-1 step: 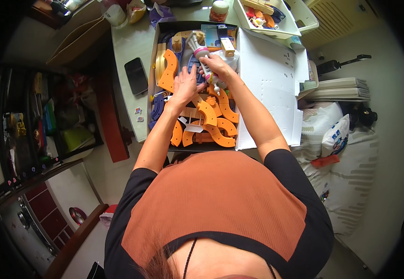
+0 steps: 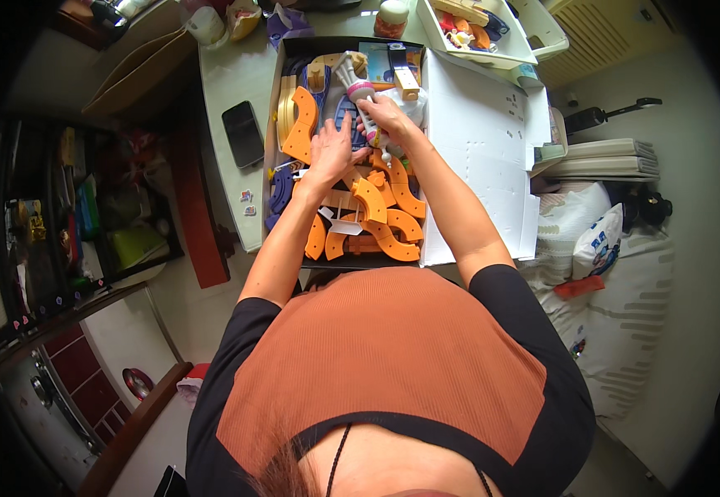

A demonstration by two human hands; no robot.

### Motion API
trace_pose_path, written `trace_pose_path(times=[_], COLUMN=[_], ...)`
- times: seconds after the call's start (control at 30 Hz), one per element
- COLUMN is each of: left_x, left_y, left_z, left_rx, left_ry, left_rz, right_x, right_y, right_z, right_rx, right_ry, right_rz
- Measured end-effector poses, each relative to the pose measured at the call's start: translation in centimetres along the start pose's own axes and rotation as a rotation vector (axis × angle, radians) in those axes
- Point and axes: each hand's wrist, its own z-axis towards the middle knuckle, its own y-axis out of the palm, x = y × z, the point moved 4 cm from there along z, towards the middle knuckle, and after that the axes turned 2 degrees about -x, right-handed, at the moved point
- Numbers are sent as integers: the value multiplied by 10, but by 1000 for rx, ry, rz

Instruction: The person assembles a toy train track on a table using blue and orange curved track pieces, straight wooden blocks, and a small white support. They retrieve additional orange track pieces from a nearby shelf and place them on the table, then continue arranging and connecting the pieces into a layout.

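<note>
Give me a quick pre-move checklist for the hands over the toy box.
1. Left hand over the orange curved pieces, palm down: ok.
2. Right hand closed on the white toy figure: ok.
3. Grip firmness on the figure: cannot tell.
4. Both hands inside the box: ok.
5. Box flap lying open to the right: ok.
6. Phone on the table, apart from the box: ok.

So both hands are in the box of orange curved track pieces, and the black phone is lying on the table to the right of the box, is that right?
Not quite. In the head view, the black phone lies on the table to the left of the box, not the right. Both the left hand and right hand are in the box among the orange curved track pieces.
</note>
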Motion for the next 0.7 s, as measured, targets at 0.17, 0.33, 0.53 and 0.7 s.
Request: trace_pose_path(times=[0.17,0.33,0.53,0.7], left_x=[-1,-1,6,-1], left_y=[14,16,13,12], left_z=[9,7,-3,-5], left_rx=[4,56,98,106], left_ry=[-87,-130,-162,-119], left_rz=[-9,57,231,133], right_x=[1,-2,3,5], right_y=[-3,-8,9,12], right_z=[9,5,9,18], right_rx=[28,105,430,250], right_ry=[-29,-107,-207,-259], right_rz=[-85,-441,-1129,-1342])
